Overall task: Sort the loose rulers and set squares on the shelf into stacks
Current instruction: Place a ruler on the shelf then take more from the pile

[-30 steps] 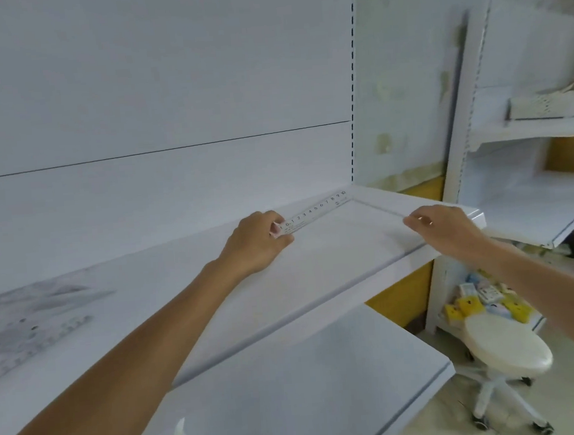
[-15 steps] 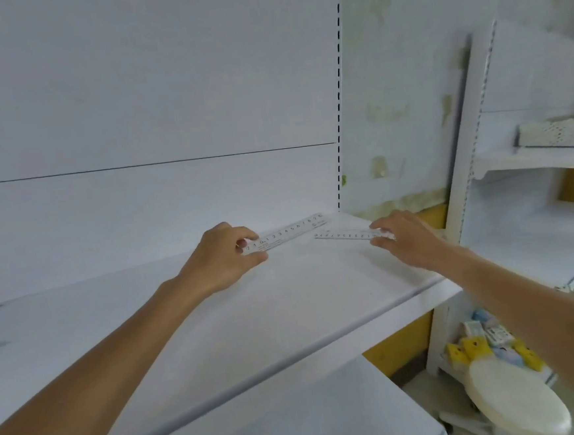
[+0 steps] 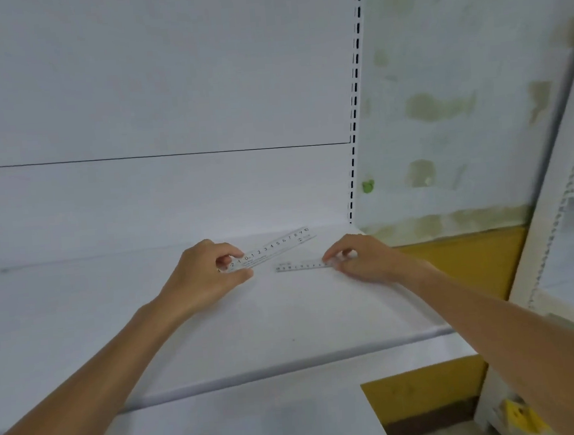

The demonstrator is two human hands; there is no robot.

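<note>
Two clear plastic rulers lie near the back right corner of the white shelf [image 3: 287,320]. My left hand [image 3: 207,275] pinches the near end of the longer numbered ruler [image 3: 274,247], which angles up toward the back wall. My right hand [image 3: 357,258] pinches the right end of a second clear ruler [image 3: 301,266], which lies flat just in front of the first one. The two rulers are close but apart.
A slotted upright [image 3: 356,109] marks the shelf's right end, next to a stained wall [image 3: 458,101]. A lower white shelf [image 3: 243,423] juts out below. Another shelving unit [image 3: 554,230] stands at the right. A yellow item [image 3: 515,414] sits low at the right.
My right hand moved from the shelf's front right corner to the second ruler and took hold of its end. My left hand kept its hold on the numbered ruler. The view swung right.
</note>
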